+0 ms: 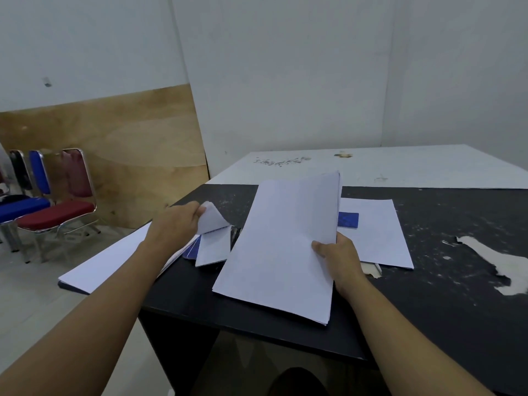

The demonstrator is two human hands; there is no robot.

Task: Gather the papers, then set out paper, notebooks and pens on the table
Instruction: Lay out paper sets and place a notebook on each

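1. At the near middle of the black table [428, 295], the right hand [341, 261] keeps a closed grip on the stack of papers [285, 247]. The thumb lies on top by the right edge and the fingers curl underneath.
2. The stack is plain white and several sheets thick, with its edges nearly flush. It is tilted, its far end raised above the table and its near end low by the front edge.
3. The left hand [174, 224] has a pinching grip on the corner of a smaller white sheet [214, 247]. That corner is peeled up and curled back, while the rest of the sheet lies flat on the table just left of the stack.
4. A blue notebook [192, 250] lies under that sheet and shows along its left side.
5. A second blue notebook [348, 220] peeks out behind the stack. It rests on a single white page [380, 232] that lies flat to the right of the right hand.
6. Under the left forearm, a large white sheet [105, 258] juts out past the table's left edge.
7. Farther right, the black top has a pale worn patch [491, 264].
8. A white table [400, 167] stands against the far side, and padded chairs [57, 207] stand by a wooden panel at the left.
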